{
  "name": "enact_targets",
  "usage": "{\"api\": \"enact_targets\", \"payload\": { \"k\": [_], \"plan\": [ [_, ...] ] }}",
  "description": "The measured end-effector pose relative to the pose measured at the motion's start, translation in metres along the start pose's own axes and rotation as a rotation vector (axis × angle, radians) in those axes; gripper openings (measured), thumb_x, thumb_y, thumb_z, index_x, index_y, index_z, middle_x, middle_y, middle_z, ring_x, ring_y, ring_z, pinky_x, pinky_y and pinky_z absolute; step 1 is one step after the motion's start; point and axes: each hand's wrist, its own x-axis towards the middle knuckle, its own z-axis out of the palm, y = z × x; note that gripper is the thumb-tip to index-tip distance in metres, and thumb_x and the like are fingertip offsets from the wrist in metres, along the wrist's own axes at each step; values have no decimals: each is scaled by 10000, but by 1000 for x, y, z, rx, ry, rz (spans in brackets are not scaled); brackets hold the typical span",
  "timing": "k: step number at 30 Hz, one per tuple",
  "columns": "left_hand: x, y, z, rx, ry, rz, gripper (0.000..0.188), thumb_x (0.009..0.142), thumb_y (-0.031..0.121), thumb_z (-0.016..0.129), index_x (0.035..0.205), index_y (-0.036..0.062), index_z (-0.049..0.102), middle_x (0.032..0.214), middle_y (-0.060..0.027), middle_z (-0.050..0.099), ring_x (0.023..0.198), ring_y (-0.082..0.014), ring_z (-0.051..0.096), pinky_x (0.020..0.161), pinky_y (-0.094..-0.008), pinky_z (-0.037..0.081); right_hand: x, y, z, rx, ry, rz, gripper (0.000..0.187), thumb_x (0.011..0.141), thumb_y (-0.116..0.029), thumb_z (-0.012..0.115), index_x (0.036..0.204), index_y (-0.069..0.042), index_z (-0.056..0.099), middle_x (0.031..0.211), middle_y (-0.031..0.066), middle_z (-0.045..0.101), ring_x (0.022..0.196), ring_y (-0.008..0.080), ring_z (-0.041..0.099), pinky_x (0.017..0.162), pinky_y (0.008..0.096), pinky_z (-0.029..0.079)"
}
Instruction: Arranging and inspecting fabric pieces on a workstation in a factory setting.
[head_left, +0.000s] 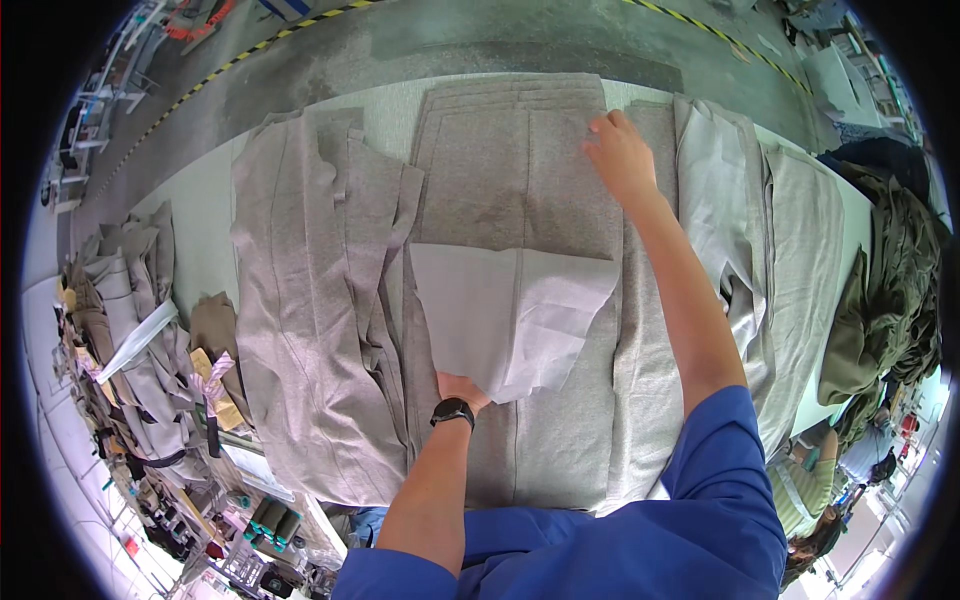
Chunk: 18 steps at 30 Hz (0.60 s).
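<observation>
Paper, a pale sheet shaped like a garment pattern, lies mid-frame on top of a flat grey fabric stack. Its lower tip is pinched in the fingers of the left hand, which wears a dark watch. The right hand reaches to the upper centre of the frame, fingers spread and released, pressing flat on the stack's far end and grasping nothing.

As far as can be judged, the stack is already squared and smoothed, and the sheet sits on it but is not yet settled: its right side is creased and its lower tip is lifted, so flattening and aligning appear left to do.

Left of the stack lie looser grey cut pieces; to the right, lighter grey folded cloth. All rest on a pale worktop. Olive garments heap at the right edge, and bundled grey pieces at the left.
</observation>
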Motion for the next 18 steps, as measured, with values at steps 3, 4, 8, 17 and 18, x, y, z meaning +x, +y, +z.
{"api": "enact_targets", "payload": {
  "k": [3,4,8,17,18],
  "plan": [
    [-3,-6,11,-59,144,29,741,709,568,504,1308,149,386,1346,-97,382,1259,-289,310,1013,-476,221,4,3,7,-61,-176,102,87,754,-128,596,774,-43,597,749,93,599,718,302,585,642,361,467],
    [-4,-6,14,-112,150,30,739,710,566,504,1309,148,386,1347,-96,380,1259,-288,310,1013,-477,220,2,1,1,-27,-135,34,87,754,-128,596,774,-43,597,749,93,599,718,302,585,642,361,467],
    [-3,-4,9,-75,176,50,744,710,562,506,1308,137,384,1348,-98,378,1258,-288,312,1013,-478,221,-12,-12,-38,609,-990,8,74,759,-127,596,807,-70,593,818,108,601,762,315,582,665,394,467],
    [-3,3,-6,71,152,39,666,768,513,455,1308,130,386,1335,-90,398,1239,-296,335,1011,-458,248,15,0,13,15,-58,110,53,766,-102,595,772,-51,584,734,94,595,683,261,584,616,332,463],
    [-3,3,-6,66,268,84,664,769,513,454,1307,130,387,1333,-90,400,1239,-295,336,1012,-458,248,14,1,14,35,-11,43,53,766,-102,595,772,-51,584,734,94,595,683,261,584,616,332,463]
  ]
}}
